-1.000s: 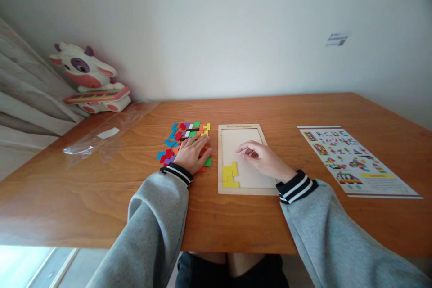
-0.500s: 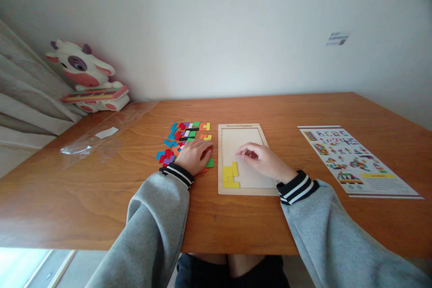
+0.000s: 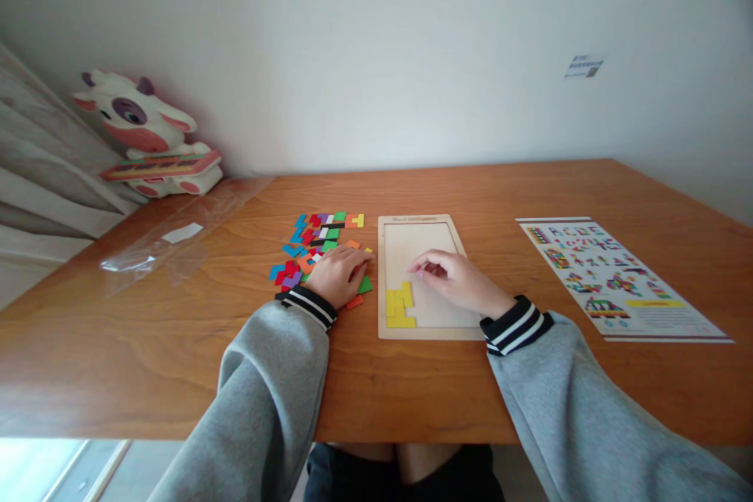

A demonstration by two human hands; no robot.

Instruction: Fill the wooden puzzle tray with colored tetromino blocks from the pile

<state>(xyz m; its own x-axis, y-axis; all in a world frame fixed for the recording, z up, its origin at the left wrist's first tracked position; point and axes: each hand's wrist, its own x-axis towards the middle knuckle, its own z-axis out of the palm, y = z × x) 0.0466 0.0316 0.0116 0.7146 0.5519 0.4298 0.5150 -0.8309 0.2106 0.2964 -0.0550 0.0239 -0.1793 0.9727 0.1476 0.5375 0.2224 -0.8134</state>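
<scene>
A wooden puzzle tray (image 3: 418,219) lies flat on the brown table in front of me, with yellow pieces (image 3: 400,304) fitted in its near left corner. To its left sits a heap of coloured puzzle pieces (image 3: 314,239). My left hand (image 3: 340,273) lies palm down on the near right part of that heap, fingers reaching toward the tray's left edge. My right hand (image 3: 456,278) rests inside the tray with its fingers curled, fingertips touching the bare board just beyond the yellow pieces. I cannot see a piece in either hand.
A printed pattern sheet (image 3: 612,274) lies at the right. A crumpled clear plastic bag (image 3: 170,239) lies at the left. A cow-shaped toy (image 3: 144,137) stands in the far left corner by a curtain. The wall runs along the table's far edge.
My left hand has slid a little to the right across the heap, nudging pieces toward the tray. My right hand has barely moved.
</scene>
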